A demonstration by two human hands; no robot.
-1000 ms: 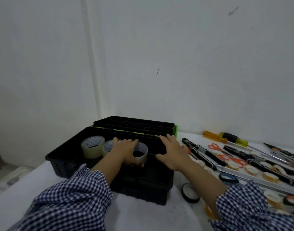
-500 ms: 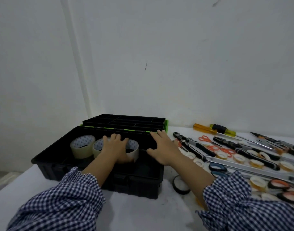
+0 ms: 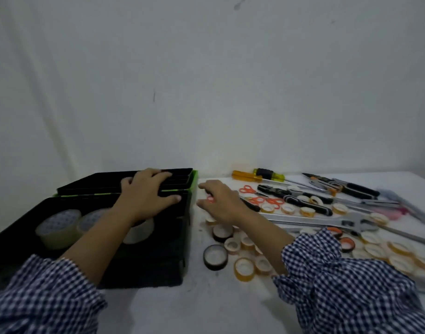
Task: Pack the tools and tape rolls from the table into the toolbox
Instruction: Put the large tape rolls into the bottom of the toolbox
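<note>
The worktop (image 3: 206, 307) carries the open toolbox (image 3: 158, 273) at left, with three big rolls (image 3: 58, 229) already inside. Tools (image 3: 315, 219) and small rolls (image 3: 244, 269) lie spread at right, within reach. The left hand (image 3: 146, 196), fingers wide, presses the tray (image 3: 91, 183), probably steadying the box. The right hand (image 3: 222, 203), fingers bent, is down over red scissors (image 3: 210, 199); whether it grips them, I cannot tell.

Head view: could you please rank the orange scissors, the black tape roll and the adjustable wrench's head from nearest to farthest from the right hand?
1. The orange scissors, just right of the right hand.
2. The black tape roll, back toward the person, below the hand in view.
3. The adjustable wrench head, far out to the right.
</note>
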